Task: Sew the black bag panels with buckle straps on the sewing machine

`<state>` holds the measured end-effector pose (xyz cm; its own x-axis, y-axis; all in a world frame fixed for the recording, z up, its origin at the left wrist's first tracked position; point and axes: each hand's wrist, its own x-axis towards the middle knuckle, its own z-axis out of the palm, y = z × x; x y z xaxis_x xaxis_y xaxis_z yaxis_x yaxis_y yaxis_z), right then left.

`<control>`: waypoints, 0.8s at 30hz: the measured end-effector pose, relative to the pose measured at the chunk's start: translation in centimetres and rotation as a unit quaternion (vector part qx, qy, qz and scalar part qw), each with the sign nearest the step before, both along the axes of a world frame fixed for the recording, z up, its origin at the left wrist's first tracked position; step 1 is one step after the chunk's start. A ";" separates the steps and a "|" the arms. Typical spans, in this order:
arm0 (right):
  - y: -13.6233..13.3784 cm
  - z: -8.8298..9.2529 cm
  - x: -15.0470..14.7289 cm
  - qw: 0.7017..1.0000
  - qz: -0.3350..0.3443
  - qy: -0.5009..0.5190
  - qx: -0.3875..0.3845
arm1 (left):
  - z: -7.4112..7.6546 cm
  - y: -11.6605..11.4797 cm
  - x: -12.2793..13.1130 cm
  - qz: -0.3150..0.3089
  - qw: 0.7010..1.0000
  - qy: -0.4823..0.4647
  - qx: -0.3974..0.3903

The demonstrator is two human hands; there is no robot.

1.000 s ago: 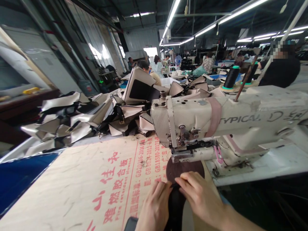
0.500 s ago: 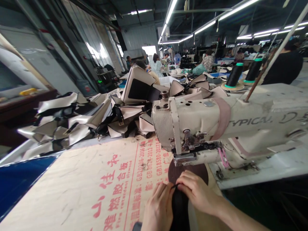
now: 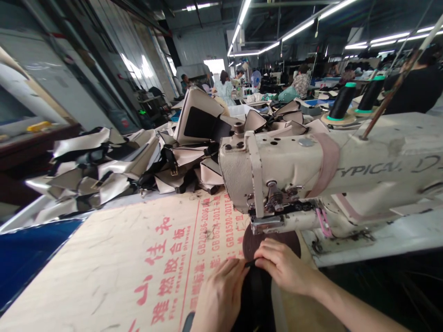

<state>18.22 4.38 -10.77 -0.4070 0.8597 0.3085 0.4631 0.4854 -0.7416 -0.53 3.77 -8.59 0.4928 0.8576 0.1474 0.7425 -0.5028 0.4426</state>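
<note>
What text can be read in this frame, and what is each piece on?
"TYPICAL", then a cut-off "D": arm of the sewing machine.
"佳和" and "难燃胶合板", large red characters: board.
"GB20286-2006", "GB 8624-2012", "GB18580-2017": red lines on the same board, blurred, digits uncertain.
Small English line beside the large characters: too blurred to read.

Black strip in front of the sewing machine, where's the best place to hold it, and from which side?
Take the black strip by its two long edges, probably from the near side: it lies flat, running toward the person, and the machine head overhangs its far end.
</note>
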 end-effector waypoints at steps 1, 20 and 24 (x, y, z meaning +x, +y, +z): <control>-0.1 -0.1 -0.1 1.000 -0.005 0.010 -0.012 | 0.1 0.1 0.3 0.012 1.000 0.006 -0.008; -0.2 -0.9 -0.3 0.998 -0.012 0.049 0.032 | 3.2 3.9 -2.5 -0.091 0.941 0.111 -0.307; 0.4 -0.4 -0.1 0.996 -0.043 0.082 0.000 | 3.2 4.5 -3.5 -0.063 0.938 0.066 -0.334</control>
<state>18.16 4.74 -11.20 -0.2757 0.8895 0.3645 0.3755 0.4487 -0.8110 -3.99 8.28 -5.38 0.5724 0.6707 -0.4718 0.7662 -0.2326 0.5990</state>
